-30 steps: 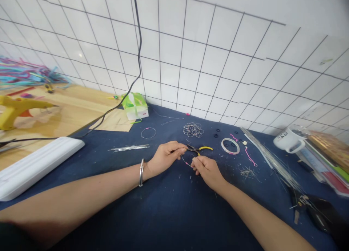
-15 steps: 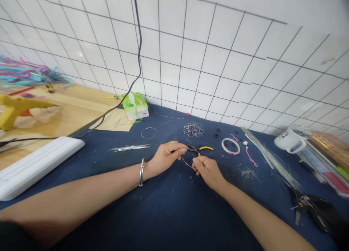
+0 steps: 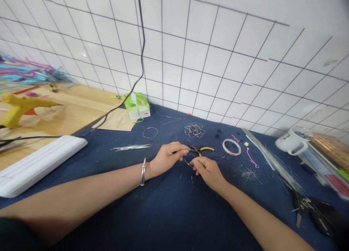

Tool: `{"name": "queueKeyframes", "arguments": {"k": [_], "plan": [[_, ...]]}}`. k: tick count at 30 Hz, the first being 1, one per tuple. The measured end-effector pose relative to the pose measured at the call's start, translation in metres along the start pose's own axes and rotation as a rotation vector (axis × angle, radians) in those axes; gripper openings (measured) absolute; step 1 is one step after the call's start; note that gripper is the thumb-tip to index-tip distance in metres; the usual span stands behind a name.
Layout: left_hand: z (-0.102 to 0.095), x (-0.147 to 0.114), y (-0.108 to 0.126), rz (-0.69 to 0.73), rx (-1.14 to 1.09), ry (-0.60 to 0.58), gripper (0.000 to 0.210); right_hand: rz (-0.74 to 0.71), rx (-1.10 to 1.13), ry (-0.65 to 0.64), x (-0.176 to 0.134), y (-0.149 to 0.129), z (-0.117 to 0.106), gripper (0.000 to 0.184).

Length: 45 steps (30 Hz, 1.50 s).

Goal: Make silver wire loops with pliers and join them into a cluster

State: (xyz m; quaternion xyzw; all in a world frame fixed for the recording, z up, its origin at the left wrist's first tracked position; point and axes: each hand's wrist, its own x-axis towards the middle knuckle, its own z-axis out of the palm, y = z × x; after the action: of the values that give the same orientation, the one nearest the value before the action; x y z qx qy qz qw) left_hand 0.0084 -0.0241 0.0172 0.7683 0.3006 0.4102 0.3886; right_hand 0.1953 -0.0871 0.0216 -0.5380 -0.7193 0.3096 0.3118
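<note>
On blue cloth, both hands' fingers pinched on wire loop.

Left hand, right hand — fingertips pinched, nearly meeting, forearms converging.

A matt, dark blue cloth with a fine felt-like nap covers the near part of the worktop; beyond it lies bare, pale wood with a light sheen. The pliers have dark metal and glossy yellow plastic handles. The bangle is polished metal. The loose wire pieces look thin, bright and metallic. The mug is glossy white, and the wall tiles are smooth and shiny.
</note>
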Motion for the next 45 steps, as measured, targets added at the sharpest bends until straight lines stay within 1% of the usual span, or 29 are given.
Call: {"name": "queueKeyframes", "arguments": {"k": [4, 9, 12, 16, 21, 24, 28, 36, 41, 45], "plan": [[0.0002, -0.0002, -0.0014, 0.005, -0.017, 0.004, 0.021, -0.023, 0.001, -0.019, 0.0003, -0.0005, -0.0007, 0.031], [0.0006, -0.0008, -0.0017, -0.007, -0.037, -0.001, 0.022, 0.009, 0.051, -0.018, 0.0005, 0.0000, 0.0002, 0.031], [0.0012, -0.0013, -0.0015, -0.017, -0.063, -0.007, 0.022, -0.009, 0.076, -0.050, 0.0004, -0.0012, -0.0002, 0.032], [0.0013, -0.0003, -0.0021, -0.046, -0.108, -0.001, 0.023, 0.035, 0.144, -0.067, 0.0008, -0.0011, -0.0021, 0.035], [-0.0002, 0.0034, -0.0034, -0.118, -0.147, 0.072, 0.024, 0.067, 0.164, 0.016, 0.0019, 0.0026, -0.0045, 0.029], [-0.0005, 0.0039, -0.0031, -0.124, -0.150, 0.099, 0.024, 0.103, 0.142, 0.070, 0.0030, 0.0052, -0.0040, 0.028], [-0.0012, 0.0028, -0.0008, -0.077, -0.131, 0.109, 0.023, 0.118, 0.138, 0.100, 0.0038, 0.0067, -0.0025, 0.030], [-0.0022, 0.0017, 0.0020, -0.083, -0.109, 0.091, 0.021, 0.122, 0.189, 0.168, 0.0018, 0.0041, -0.0043, 0.026], [-0.0018, 0.0019, 0.0019, -0.073, -0.119, 0.076, 0.022, 0.114, 0.229, 0.162, 0.0019, 0.0057, -0.0052, 0.028], [-0.0014, 0.0018, 0.0021, -0.126, -0.149, 0.065, 0.024, 0.116, 0.229, 0.140, 0.0022, 0.0082, -0.0046, 0.030]]}}
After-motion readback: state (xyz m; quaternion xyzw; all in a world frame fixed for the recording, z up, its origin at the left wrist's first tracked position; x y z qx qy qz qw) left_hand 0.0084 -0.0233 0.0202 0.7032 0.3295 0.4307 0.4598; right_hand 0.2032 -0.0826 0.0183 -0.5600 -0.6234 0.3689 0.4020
